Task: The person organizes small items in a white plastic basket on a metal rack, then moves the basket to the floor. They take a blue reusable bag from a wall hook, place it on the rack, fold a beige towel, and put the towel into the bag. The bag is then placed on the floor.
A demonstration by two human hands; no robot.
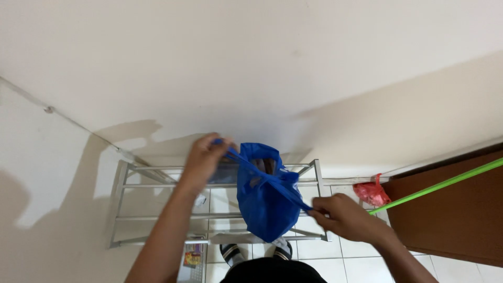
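Left hand [203, 157] is closed on one strap of a blue fabric bag [264, 196], pulled toward the wall. Right hand [343, 216] is clenched on the opposite strap, drawn taut the other way. The bag hangs between both hands above a white metal rack [123, 209]. A red plastic bag [371, 193] lies on the tiled floor beside a green pole [445, 183]

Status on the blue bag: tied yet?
Done: the bag is filled out and hangs over the metal rack. In hand: the left hand and right hand pull its drawstring taut. Left: no knot visible, mouth partly open.
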